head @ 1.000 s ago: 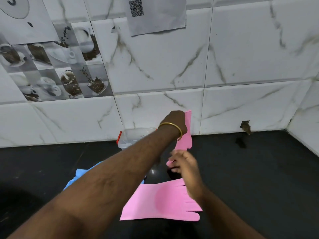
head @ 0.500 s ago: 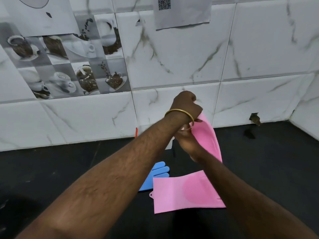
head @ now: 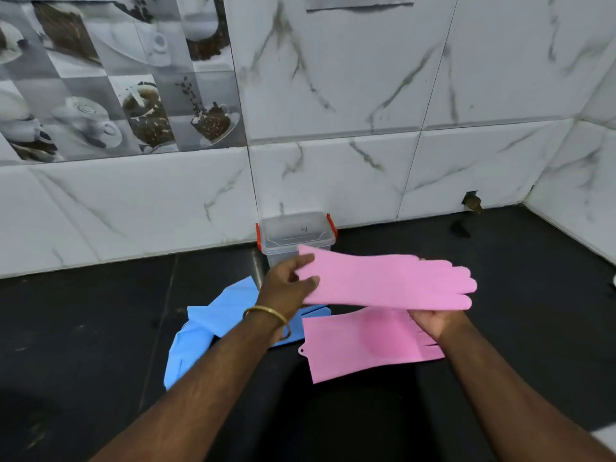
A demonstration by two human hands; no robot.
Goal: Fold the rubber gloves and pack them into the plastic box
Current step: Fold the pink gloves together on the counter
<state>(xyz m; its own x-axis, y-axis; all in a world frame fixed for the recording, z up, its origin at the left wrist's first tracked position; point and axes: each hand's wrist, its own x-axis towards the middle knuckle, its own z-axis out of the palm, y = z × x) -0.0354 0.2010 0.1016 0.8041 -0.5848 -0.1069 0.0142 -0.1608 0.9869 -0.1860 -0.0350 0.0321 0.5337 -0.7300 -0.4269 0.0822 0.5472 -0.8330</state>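
A pink rubber glove (head: 390,281) is held flat in the air above the counter, cuff to the left, fingers to the right. My left hand (head: 288,285) pinches its cuff end. My right hand (head: 433,321) is under its finger end, mostly hidden by the glove, so its grip is unclear. A second pink glove (head: 363,345) lies flat on the black counter below. Blue gloves (head: 213,325) lie to its left, partly under my left arm. The clear plastic box (head: 296,236) with red clips stands open against the wall behind my hands.
The black counter (head: 100,328) runs to a white marbled tile wall at the back and another at the right. A small hole in the wall (head: 471,201) sits at counter level, back right. A white object shows at the lower right edge.
The pink glove hung upright from my left hand before; it is now spread out level between both hands, and my arms have drawn apart. The box has come into view.
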